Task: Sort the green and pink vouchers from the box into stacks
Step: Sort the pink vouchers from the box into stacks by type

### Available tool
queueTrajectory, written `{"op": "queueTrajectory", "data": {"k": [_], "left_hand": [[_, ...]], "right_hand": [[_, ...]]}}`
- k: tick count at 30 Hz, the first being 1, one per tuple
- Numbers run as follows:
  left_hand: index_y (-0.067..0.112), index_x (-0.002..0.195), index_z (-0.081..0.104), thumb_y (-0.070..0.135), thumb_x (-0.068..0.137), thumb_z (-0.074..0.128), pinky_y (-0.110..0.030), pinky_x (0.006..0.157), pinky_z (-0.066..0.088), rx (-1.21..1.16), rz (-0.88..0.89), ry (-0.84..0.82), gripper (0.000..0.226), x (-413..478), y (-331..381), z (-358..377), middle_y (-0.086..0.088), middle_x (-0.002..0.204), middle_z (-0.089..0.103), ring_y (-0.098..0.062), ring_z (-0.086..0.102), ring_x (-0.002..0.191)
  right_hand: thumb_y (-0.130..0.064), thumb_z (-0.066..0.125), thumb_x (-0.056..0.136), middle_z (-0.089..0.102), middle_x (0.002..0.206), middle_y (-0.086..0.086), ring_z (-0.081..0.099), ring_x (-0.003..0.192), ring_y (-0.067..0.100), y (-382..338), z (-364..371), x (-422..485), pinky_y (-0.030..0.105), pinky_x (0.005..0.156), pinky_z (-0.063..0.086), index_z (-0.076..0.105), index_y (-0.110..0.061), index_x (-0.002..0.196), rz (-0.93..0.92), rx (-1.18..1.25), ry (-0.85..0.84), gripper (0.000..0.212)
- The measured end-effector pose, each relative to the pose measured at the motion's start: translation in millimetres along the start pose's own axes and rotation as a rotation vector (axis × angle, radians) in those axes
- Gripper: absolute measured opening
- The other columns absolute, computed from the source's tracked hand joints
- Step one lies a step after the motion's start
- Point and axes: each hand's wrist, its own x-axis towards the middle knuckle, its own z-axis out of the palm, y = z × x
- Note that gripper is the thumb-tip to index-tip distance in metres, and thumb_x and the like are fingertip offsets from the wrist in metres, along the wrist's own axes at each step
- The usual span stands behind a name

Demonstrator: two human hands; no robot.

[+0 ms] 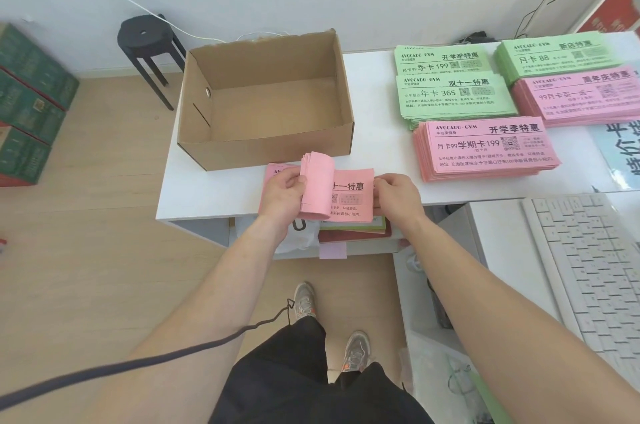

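Curling the fingers [294,181] of the left hand [282,195] round the left end of a bundle of pink vouchers [349,196], upper sheets bent up and over in a loose roll against the thumb. Pinching the bundle's right edge with the right hand [394,196], fingers bent, fingertips hidden under the paper. Holding the bundle flat at the front edge of the white table [381,104], partly overhanging it; cannot tell whether resting on the top or lifted just clear.

Just behind the bundle, an open-topped cardboard box [263,151], its bare brown floor showing. To the right of the box, on the same table, three green stacks [453,99] toward the back and two pink stacks [485,149], one near the front, the other farther right beside the green. Farther right and nearer, a white keyboard [588,267]. Off to the left on the floor, a dark stool [145,35] and green cartons [31,104].
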Motion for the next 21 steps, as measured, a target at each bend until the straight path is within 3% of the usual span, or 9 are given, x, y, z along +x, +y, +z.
{"op": "queueTrajectory", "data": {"k": [6, 11, 14, 21], "left_hand": [[0.025, 0.109, 0.067, 0.015, 0.105, 0.052, -0.059, 0.09, 0.056, -0.043, -0.017, -0.039, 0.019, 1, 1, 0, -0.003, 0.119, 0.07, -0.027, 0.069, 0.109], [0.029, 0.106, 0.07, 0.021, 0.103, 0.055, -0.061, 0.087, 0.057, -0.039, -0.011, -0.067, 0.017, 4, -2, 0, -0.001, 0.117, 0.072, -0.027, 0.07, 0.108], [0.03, 0.105, 0.07, 0.019, 0.103, 0.055, -0.059, 0.091, 0.056, -0.036, -0.019, -0.063, 0.018, 7, -4, 1, -0.004, 0.12, 0.071, -0.028, 0.068, 0.111], [0.03, 0.105, 0.071, 0.02, 0.102, 0.056, -0.061, 0.083, 0.058, -0.062, -0.034, -0.068, 0.019, 10, -6, 4, -0.004, 0.119, 0.072, -0.028, 0.069, 0.109]], "right_hand": [[-0.019, 0.042, 0.095, 0.077, 0.087, 0.003, 0.075, 0.083, 0.028, -1, -1, 1, 0.048, 0.077, 0.063, 0.07, -0.014, 0.083, -0.01, -0.034, -0.013, 0.031], [-0.038, 0.038, 0.088, 0.077, 0.083, 0.006, 0.075, 0.082, 0.031, -2, -2, 2, 0.053, 0.079, 0.061, 0.068, -0.003, 0.089, -0.014, -0.047, -0.024, 0.046], [-0.035, 0.038, 0.093, 0.076, 0.085, 0.012, 0.074, 0.083, 0.034, -5, -3, 1, 0.054, 0.078, 0.06, 0.065, 0.003, 0.092, -0.03, -0.074, -0.022, 0.047], [-0.033, 0.038, 0.096, 0.076, 0.085, 0.008, 0.075, 0.083, 0.03, -7, -5, -1, 0.054, 0.077, 0.061, 0.067, 0.0, 0.091, -0.038, -0.11, -0.038, 0.044]]}}
